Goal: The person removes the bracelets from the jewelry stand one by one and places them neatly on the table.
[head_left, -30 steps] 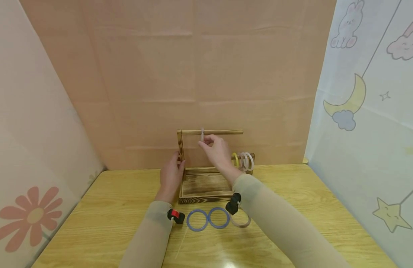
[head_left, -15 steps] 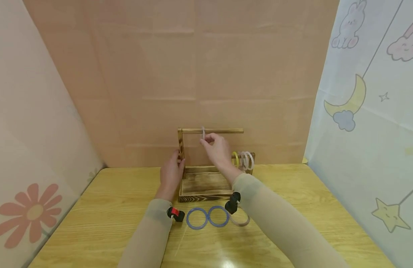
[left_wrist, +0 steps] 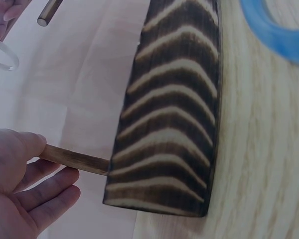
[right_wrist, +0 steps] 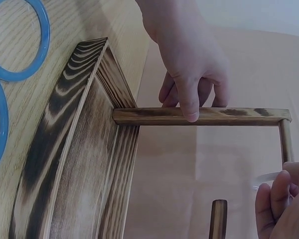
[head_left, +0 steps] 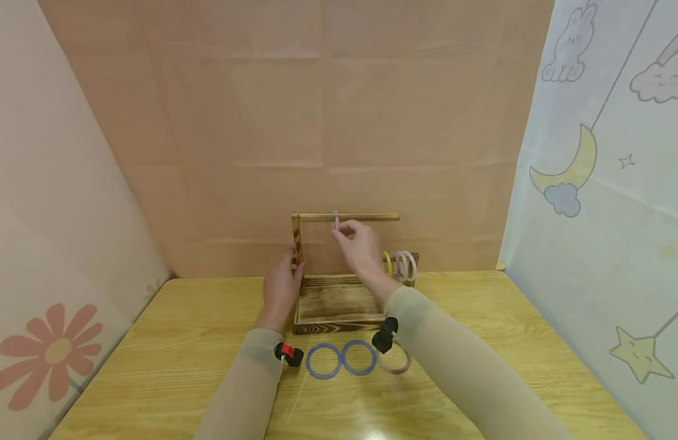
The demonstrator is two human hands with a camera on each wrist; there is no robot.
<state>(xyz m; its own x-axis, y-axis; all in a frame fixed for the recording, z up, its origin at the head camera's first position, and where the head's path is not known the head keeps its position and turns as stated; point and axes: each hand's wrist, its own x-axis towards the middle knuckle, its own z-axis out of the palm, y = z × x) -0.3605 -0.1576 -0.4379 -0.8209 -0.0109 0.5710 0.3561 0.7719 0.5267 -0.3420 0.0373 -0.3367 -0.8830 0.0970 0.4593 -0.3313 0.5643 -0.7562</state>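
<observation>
A dark-grained wooden rack [head_left: 339, 327] stands on the table, its upper rod [head_left: 372, 216] running right from a tall post [right_wrist: 229, 116]. My left hand [head_left: 280, 284] grips that post, thumb on one side and fingers on the other, as the right wrist view shows. Around the upper rod hangs a pale translucent bangle [head_left: 336, 217], its lower edge pinched between thumb and fingers of my right hand [head_left: 361, 247]. A yellow bangle [head_left: 387, 263] and several whitish bangles [head_left: 410, 266] hang at the lower right, partly behind my right wrist.
Before the rack, two blue bangles [head_left: 324, 360] lie flat side by side on the wooden table [head_left: 196, 342]. A pinkish bangle [head_left: 395, 371] lies to their right, partly under the right wrist camera. A plain backdrop [head_left: 240, 122] rises behind, with printed cloths at both sides.
My right hand and the pale bangle have shifted slightly right along the upper rod. The left hand keeps its hold on the post.
</observation>
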